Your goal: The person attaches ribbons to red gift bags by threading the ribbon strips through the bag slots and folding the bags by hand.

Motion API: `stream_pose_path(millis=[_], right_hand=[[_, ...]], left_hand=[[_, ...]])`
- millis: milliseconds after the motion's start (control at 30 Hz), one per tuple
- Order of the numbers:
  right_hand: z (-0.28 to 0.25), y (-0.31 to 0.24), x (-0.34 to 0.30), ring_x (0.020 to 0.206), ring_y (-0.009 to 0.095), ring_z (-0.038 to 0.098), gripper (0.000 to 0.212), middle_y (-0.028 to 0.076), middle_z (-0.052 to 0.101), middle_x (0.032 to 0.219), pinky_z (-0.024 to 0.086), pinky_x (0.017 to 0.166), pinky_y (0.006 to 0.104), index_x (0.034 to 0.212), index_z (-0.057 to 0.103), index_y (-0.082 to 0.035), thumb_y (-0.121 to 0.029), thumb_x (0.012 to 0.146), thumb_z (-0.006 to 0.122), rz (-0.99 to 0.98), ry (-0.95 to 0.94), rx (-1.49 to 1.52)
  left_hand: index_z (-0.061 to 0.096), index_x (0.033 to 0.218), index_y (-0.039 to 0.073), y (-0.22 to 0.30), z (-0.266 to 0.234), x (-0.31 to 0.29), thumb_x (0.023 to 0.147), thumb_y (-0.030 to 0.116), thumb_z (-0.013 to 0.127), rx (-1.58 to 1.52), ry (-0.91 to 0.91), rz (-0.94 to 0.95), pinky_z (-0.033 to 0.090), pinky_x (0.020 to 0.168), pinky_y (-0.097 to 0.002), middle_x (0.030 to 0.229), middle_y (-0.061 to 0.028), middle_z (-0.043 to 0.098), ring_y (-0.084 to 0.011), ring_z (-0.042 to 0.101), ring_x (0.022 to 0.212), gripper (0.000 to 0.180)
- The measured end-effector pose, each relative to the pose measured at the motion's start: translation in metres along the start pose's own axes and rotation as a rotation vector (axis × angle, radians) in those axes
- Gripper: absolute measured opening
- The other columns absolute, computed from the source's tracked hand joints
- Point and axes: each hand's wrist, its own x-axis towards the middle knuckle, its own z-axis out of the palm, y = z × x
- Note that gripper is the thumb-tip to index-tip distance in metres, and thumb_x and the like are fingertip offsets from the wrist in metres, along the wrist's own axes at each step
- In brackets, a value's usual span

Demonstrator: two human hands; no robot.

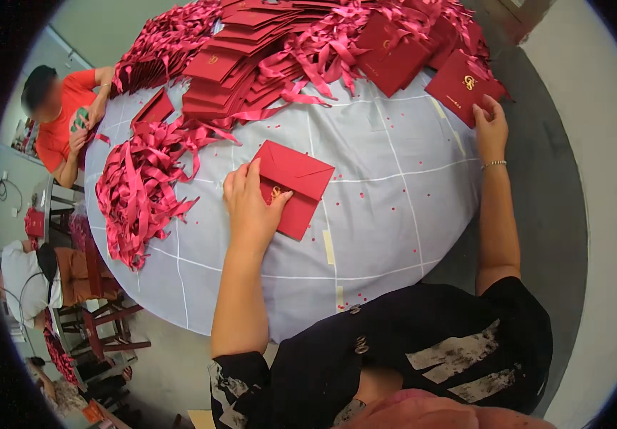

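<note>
On the white-lined grey tablecloth (365, 250), a red paper envelope (295, 166) with a folded top flap and a gold emblem lies tilted. My left hand (251, 204) holds it at its left side, thumb on the front by the emblem and fingers along the edge. Out to the right, my right hand (491, 129) pinches the lower right edge of another red envelope (464, 87) with a gold emblem. That one rests against the far right heap of red envelopes (390, 61) with pink ribbons.
Stacked red envelopes (226, 64) cover the table's far side. A tangle of pink ribbons (136, 186) lies at the left. Small red dots and pale tape strips (328, 247) mark the cloth. A person in orange (65, 125) works at the far left; wooden stools (104, 325) stand below.
</note>
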Motion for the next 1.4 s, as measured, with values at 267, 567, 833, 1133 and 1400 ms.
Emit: stream_pose_path(millis=[267,567,833,1133,1400], right_hand=[[0.077,-0.112,-0.082,0.094,0.011,0.064,0.023,0.005,0.069,0.106,0.052,0.082,0.0252,0.114,0.067,-0.002,-0.012,0.093,0.068,-0.189,-0.912,0.065],[0.144,-0.157,-0.147,0.106,0.034,0.060,0.067,0.018,0.062,0.115,0.048,0.095,0.0394,0.130,0.054,-0.003,-0.028,0.074,0.082,-0.614,-1.083,-0.140],[0.143,-0.171,-0.142,0.091,0.029,0.064,0.098,0.017,0.062,0.111,0.053,0.079,0.0375,0.144,0.038,-0.003,-0.033,0.066,0.089,-0.091,-1.239,-0.301],[0.138,-0.175,-0.151,0.097,0.031,0.063,0.095,0.019,0.062,0.113,0.052,0.085,0.0386,0.143,0.039,-0.003,-0.033,0.068,0.088,-0.138,-1.282,-0.258],[0.152,-0.162,-0.166,0.128,0.041,0.043,0.099,0.022,0.044,0.141,0.038,0.109,0.0455,0.141,0.044,-0.002,-0.039,0.061,0.089,-0.616,-1.244,-0.193]], left_hand=[[0.056,0.128,0.002,0.017,-0.012,0.004,0.067,0.006,0.083,-0.187,0.153,0.025,0.041,0.101,-0.0405,0.125,-0.0154,0.053,-0.0339,0.049,0.117,0.067],[0.049,0.133,-0.001,0.016,-0.008,0.000,0.073,0.017,0.082,-0.074,0.056,-0.075,0.041,0.100,-0.0409,0.123,-0.0172,0.051,-0.0349,0.048,0.114,0.071],[0.048,0.134,0.000,0.010,-0.001,-0.003,0.074,0.020,0.081,-0.103,0.068,0.006,0.039,0.104,-0.0429,0.129,-0.0185,0.051,-0.0366,0.046,0.122,0.072],[0.052,0.132,-0.001,0.015,-0.003,-0.001,0.078,0.021,0.078,-0.304,0.049,0.083,0.042,0.104,-0.0433,0.131,-0.0201,0.054,-0.0370,0.051,0.122,0.064],[0.051,0.134,0.002,0.018,-0.002,0.000,0.079,0.014,0.077,-0.390,0.067,0.146,0.043,0.105,-0.0403,0.134,-0.0186,0.054,-0.0342,0.052,0.125,0.063]])
